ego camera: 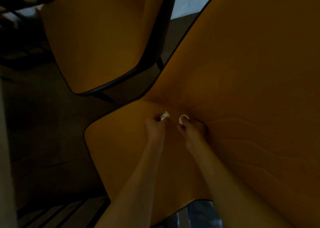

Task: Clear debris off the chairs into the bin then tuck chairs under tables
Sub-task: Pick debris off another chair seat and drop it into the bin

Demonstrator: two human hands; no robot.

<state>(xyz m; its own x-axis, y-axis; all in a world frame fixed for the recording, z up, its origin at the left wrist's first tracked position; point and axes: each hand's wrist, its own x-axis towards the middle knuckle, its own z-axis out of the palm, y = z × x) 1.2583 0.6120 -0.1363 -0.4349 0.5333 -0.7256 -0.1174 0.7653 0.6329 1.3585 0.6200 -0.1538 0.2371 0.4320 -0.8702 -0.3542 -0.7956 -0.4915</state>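
Both forearms reach far over the orange moulded chair seat [121,158]; left hand [154,129] and right hand [192,130] each pinch a white paper scrap [164,116], side by side.

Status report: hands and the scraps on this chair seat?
Left hand pinches a white scrap. Right hand pinches another. Both over the chair seat. Bin not in view.

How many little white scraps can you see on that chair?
2. One white scrap is pinched by the left hand, the other by the right hand, both near the seat's back crease. The hands may hide more.
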